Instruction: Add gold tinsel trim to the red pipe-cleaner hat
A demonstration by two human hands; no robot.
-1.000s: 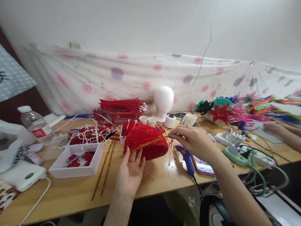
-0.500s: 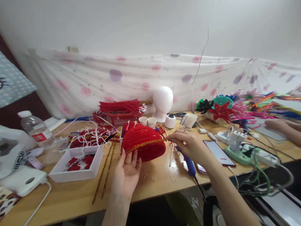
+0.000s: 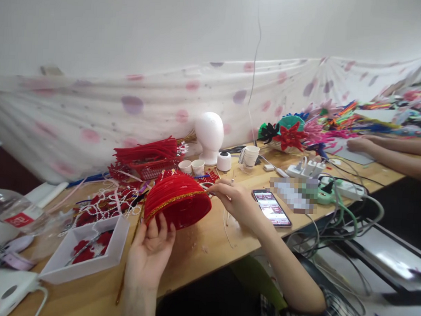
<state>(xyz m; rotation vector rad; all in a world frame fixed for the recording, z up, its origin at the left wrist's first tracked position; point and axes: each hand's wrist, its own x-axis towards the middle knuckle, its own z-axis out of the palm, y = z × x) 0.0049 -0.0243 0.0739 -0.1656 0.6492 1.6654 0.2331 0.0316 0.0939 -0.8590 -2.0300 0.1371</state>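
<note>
A red hat-shaped piece (image 3: pixel 178 193), ribbed outside and hollow beneath, is tilted so its underside faces me. Glittery gold trim (image 3: pixel 171 200) runs along its near rim. My left hand (image 3: pixel 154 241) supports the near left rim, fingers curled under it and thumb at the edge. At the right end of the rim, my right hand (image 3: pixel 231 198) has its fingers pinched together. A thin pale looped thing (image 3: pixel 206 186) shows by those fingertips; its kind is unclear. Part of a gold tinsel stem (image 3: pixel 121 279) lies left of my left hand.
A white tray (image 3: pixel 85 269) holds red pieces and a metal tool. Behind stand a foam head (image 3: pixel 209 135), paper cups (image 3: pixel 197 167) and red stems (image 3: pixel 146 151). To the right are a phone (image 3: pixel 272 208), power strips (image 3: pixel 340 188), cables and another person's hand (image 3: pixel 359 144).
The view has swung to the right, so most things sit further left. The hat-shaped piece stays between both hands. A pale loop now shows at my right fingertips, and the phone screen displays pictures.
</note>
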